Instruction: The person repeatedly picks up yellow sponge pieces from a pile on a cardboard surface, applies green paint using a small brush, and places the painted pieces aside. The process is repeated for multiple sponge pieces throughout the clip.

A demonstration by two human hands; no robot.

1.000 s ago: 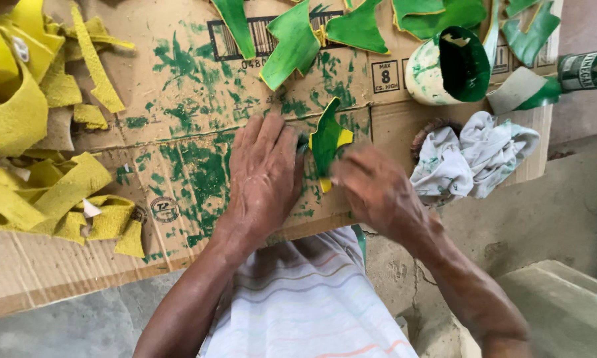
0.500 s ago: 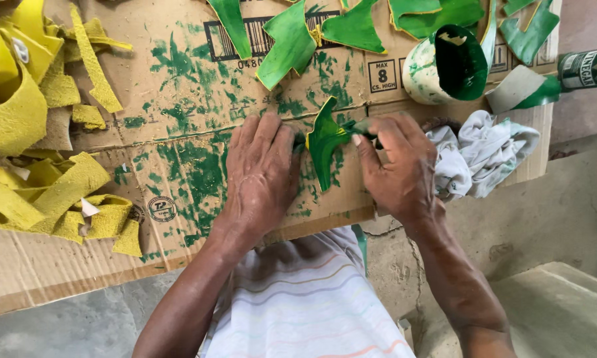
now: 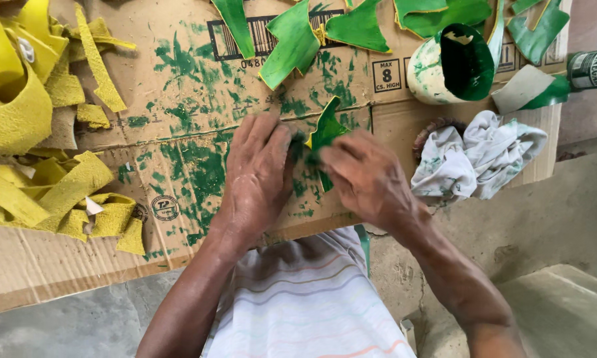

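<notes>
Left hand (image 3: 262, 174) lay palm down at frame centre on the flattened cardboard sheet (image 3: 179, 86), fingers close together, fingertips touching the left edge of a green-painted leather piece (image 3: 326, 132). The piece sat at centre frame, just right of the left hand, pointed end up, a thin yellow edge showing on its left side. Right hand (image 3: 364, 178) covered the lower part of the piece, fingers curled onto it; blurred, so could not tell whether its grip pinched the piece or only pressed it down. Both hands sat just beside each other, with the piece between them.

The cardboard was smeared with green paint, heaviest under and left of the hands. More green-painted pieces (image 3: 298, 43) lay along the top edge of the frame. A round paint container (image 3: 447, 66), green inside and pale outside, lay tilted at upper right, mouth facing the camera. Below it, right of the right hand, lay a crumpled white rag (image 3: 477, 162) with green stains, partly hiding a dark round brush-like thing (image 3: 427, 129). A green bottle (image 3: 590, 67) lay at the far right edge, cut off. A heap of yellow leather scraps (image 3: 40, 132) filled the left side, well apart from the hands. A striped shirt (image 3: 305, 305) was at bottom centre, with concrete floor (image 3: 543, 219) at lower right.
</notes>
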